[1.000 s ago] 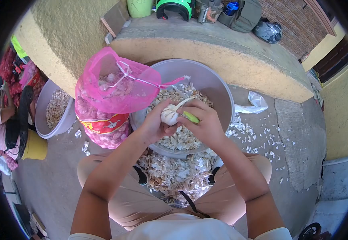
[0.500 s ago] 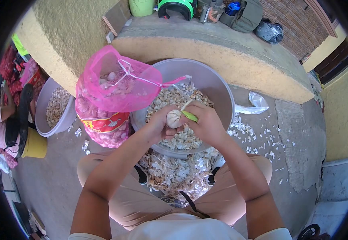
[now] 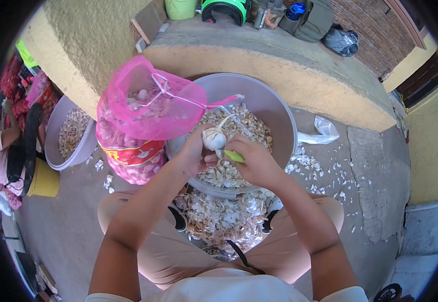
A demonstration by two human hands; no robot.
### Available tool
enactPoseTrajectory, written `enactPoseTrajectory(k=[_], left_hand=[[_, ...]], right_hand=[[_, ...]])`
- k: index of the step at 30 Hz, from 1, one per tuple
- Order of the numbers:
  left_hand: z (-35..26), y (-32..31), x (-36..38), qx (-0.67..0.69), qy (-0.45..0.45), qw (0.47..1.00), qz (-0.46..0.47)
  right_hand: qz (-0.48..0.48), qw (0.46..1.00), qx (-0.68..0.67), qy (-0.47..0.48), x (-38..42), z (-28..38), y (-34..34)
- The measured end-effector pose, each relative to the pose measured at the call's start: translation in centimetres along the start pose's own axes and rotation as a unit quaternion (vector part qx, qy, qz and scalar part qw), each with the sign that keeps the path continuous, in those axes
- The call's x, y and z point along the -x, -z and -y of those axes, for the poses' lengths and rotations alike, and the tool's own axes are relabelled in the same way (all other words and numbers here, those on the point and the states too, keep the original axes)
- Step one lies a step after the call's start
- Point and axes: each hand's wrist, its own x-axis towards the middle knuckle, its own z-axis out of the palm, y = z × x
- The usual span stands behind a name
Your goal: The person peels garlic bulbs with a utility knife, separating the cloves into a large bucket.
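My left hand (image 3: 194, 152) is closed around a whole garlic bulb (image 3: 213, 139), its dry stem pointing up and to the right. Gripped in my right hand (image 3: 255, 160) is a small knife with a lime-green handle (image 3: 235, 156); its blade is mostly hidden, close to the bulb's lower side. Both hands are above a large greyish tub (image 3: 282, 108) holding many loose garlic cloves (image 3: 226, 177). Left of the tub stands a pink mesh sack (image 3: 128, 133) full of garlic bulbs, its tied top leaning over the rim.
Garlic skins (image 3: 229, 216) are heaped between my feet, and more scraps (image 3: 304, 163) litter the floor at right. A raised concrete ledge (image 3: 264, 63) runs behind the tub. At far left, a person (image 3: 2, 156) sits near another tub (image 3: 53, 151) of garlic.
The garlic bulb has turned in my left hand, its root side now facing the knife. My right hand has shifted slightly down, and the knife has moved from the stem to the bulb's lower side.
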Motion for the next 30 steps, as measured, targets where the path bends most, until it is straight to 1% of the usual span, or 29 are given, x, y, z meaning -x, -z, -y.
enactPoseTrajectory(k=[1,4,7,9,10,12,13,15,16,18,19,21,25,27,30], left_hand=[[-0.1,-0.1,0.1,-0.010,0.003,1.000,-0.002],[0.0,-0.6,0.3,-0.032,0.008,0.999,-0.005],[0.1,-0.9,0.3,-0.048,0.004,0.999,-0.004],[0.2,-0.6,0.1,-0.071,0.007,0.997,-0.001],[0.3,-0.6,0.1,-0.081,0.010,0.996,-0.019],[0.5,-0.7,0.0,-0.101,0.015,0.993,-0.056],[0.5,-0.6,0.0,-0.116,0.013,0.992,-0.052],[0.5,-0.5,0.0,-0.146,0.008,0.988,-0.043],[0.5,-0.7,0.1,-0.148,0.010,0.987,-0.061],[0.6,-1.3,0.4,-0.152,0.014,0.983,-0.098],[0.6,-1.1,0.4,-0.133,0.030,0.987,-0.081],[0.4,-0.6,0.3,-0.095,0.061,0.993,-0.046],[0.4,-0.6,0.3,-0.062,0.072,0.995,-0.026],[0.4,-0.5,0.4,-0.047,0.073,0.996,-0.011],[-0.3,-0.6,0.5,-0.011,0.080,0.996,-0.046]], right_hand=[[-0.015,1.000,-0.009,0.009,-0.1,-0.2,-0.1],[-0.121,0.991,-0.053,-0.008,-0.5,0.3,0.3],[-0.123,0.991,-0.043,-0.038,-0.5,0.2,0.1],[-0.144,0.989,-0.019,-0.019,-0.6,0.4,-0.1],[-0.154,0.988,-0.007,-0.010,-0.6,0.5,-0.1],[-0.129,0.991,-0.007,-0.027,-0.6,0.6,0.2],[-0.117,0.993,-0.007,-0.035,-0.6,0.5,0.3],[-0.102,0.995,0.018,-0.007,-0.5,0.0,0.5],[-0.094,0.995,0.031,0.007,-0.5,-0.2,0.5],[-0.078,0.990,0.114,0.028,-0.4,0.3,0.6],[-0.070,0.985,0.155,0.039,-0.3,0.5,0.5],[-0.047,0.982,0.179,0.043,-0.2,0.6,0.2],[-0.033,0.973,0.214,0.075,-0.3,0.4,-0.1],[-0.032,0.973,0.210,0.086,-0.2,0.3,-0.1],[-0.008,0.974,0.198,0.106,0.0,0.4,-0.1]])
